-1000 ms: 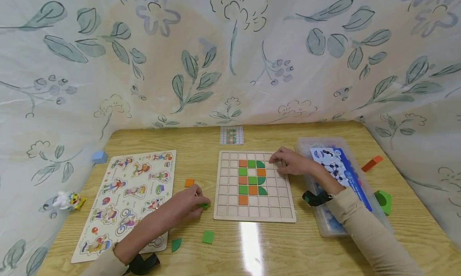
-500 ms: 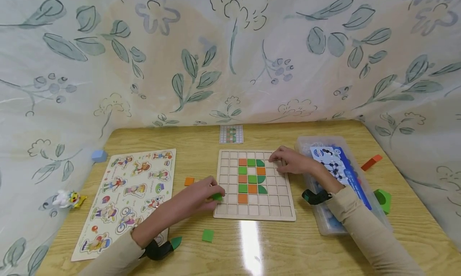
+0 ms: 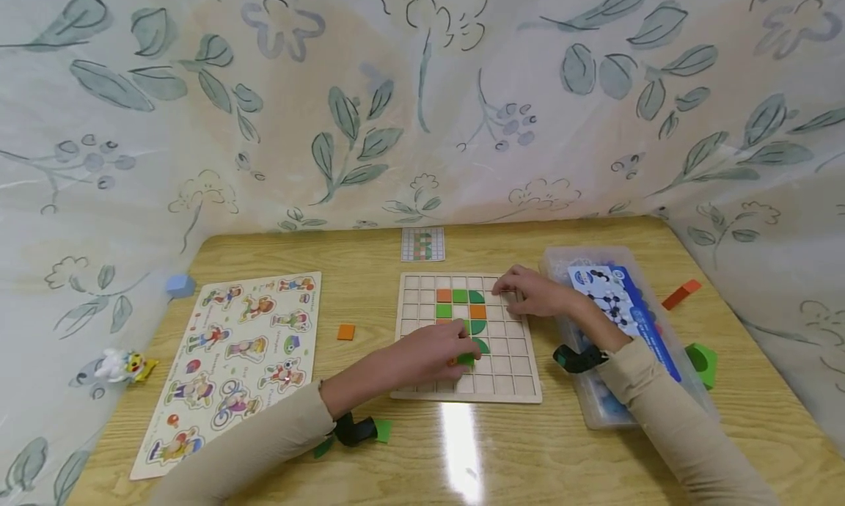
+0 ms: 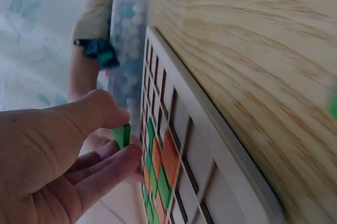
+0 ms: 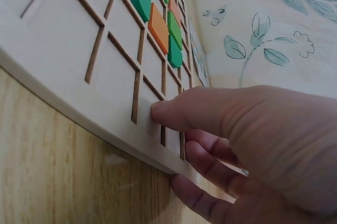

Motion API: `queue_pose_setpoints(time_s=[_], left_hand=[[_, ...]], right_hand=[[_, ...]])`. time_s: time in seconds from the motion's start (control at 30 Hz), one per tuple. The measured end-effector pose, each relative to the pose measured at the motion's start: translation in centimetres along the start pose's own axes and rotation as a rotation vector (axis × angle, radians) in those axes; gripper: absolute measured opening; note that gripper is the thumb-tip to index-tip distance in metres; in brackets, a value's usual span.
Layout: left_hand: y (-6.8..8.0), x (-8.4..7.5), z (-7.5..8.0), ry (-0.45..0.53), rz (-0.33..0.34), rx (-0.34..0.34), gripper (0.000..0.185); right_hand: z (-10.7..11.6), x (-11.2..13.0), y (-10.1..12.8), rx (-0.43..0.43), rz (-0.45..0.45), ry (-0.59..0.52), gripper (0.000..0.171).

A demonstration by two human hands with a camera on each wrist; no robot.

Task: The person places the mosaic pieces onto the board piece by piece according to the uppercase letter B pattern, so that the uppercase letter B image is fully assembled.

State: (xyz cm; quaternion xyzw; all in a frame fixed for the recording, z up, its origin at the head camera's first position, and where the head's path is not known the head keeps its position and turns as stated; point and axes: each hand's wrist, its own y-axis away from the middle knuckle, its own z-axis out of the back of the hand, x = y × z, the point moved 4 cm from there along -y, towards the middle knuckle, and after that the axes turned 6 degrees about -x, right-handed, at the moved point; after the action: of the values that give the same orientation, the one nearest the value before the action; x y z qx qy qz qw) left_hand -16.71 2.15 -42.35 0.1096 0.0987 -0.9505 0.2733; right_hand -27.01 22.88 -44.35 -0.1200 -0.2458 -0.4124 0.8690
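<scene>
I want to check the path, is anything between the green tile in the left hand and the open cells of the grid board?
Nothing visible is. The left hand pinches the green tile just above the grid board, beside the placed tiles.

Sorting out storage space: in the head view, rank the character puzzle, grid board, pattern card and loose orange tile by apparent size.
1. Character puzzle and grid board: too alike to rank.
2. Pattern card.
3. Orange tile, smallest.

- The left hand (image 3: 432, 352) covers several tiles at the grid board's (image 3: 515, 378) centre.
- The pattern card (image 3: 423, 243), at 12 o'clock from the board, is too small to read.
- The clear box's (image 3: 597, 411) contents are blurred.
</scene>
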Motion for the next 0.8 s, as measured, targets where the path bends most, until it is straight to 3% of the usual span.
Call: queue_pose_setpoints(time_s=[0.13,0.3,0.57,0.8], left_hand=[[-1.3,-0.8,-0.5,-0.014,-0.038,-0.003,0.022],[-2.0,-1.4,-0.9,-0.054,-0.054,0.0,0.022],[-2.0,-1.3,-1.6,-0.051,-0.042,0.007,0.021],[-1.8,-0.7,-1.9,-0.011,-0.029,-0.029,0.016]], right_hand=[[0.0,0.2,0.0,-0.02,0.034,-0.001,0.029],[-0.2,0.1,-0.2,0.006,-0.028,-0.006,0.03],[-0.1,0.2,-0.2,0.021,-0.058,0.005,0.029],[0.0,0.0,0.0,0.013,-0.071,0.005,0.029]])
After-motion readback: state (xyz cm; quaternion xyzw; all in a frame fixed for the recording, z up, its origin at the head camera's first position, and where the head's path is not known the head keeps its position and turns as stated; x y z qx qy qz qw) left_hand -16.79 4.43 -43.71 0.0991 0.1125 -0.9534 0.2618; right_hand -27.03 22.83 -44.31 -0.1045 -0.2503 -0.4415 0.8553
